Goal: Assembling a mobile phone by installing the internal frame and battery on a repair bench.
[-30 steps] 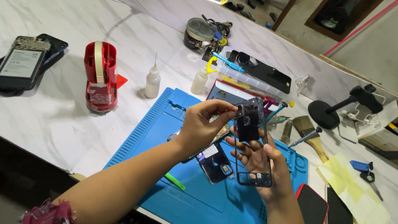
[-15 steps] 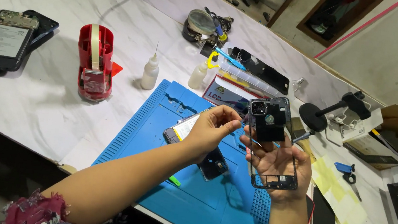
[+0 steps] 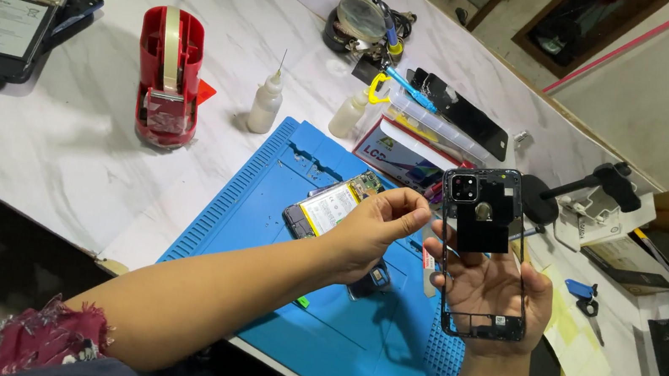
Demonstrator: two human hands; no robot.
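— White marble worktop (image 3: 60, 137) under everything, with the blue repair mat (image 3: 296, 294) laid at its near edge. What have you got up there?

— A black phone frame (image 3: 483, 257), the back shell with its camera block at the top. My right hand (image 3: 492, 292) holds it from underneath, palm up, the grip closed around its lower half so it stands nearly upright above the mat and I can look through the open middle.

— And the other hand?

— My left hand (image 3: 376, 227) is just beside the frame's left edge, fingers pinched narrow together. Whether something tiny sits between the fingertips, I cannot tell.

— What is lying under your hands?

— An opened phone with its battery showing (image 3: 332, 205), flat on the mat near the mat's far side, I'd judge so small parts stay on the rubber. Some small dark parts lie on the mat under my left wrist.

— Further out?

— A red tape dispenser (image 3: 165, 78) and a small white needle-tip bottle (image 3: 266, 101) stand just off the mat's left side. Another opened phone (image 3: 2, 24) rests at the far left corner. A flat printed box (image 3: 415, 151) lies beyond the mat, and yellow sheets (image 3: 576, 337) lie toward the right edge.
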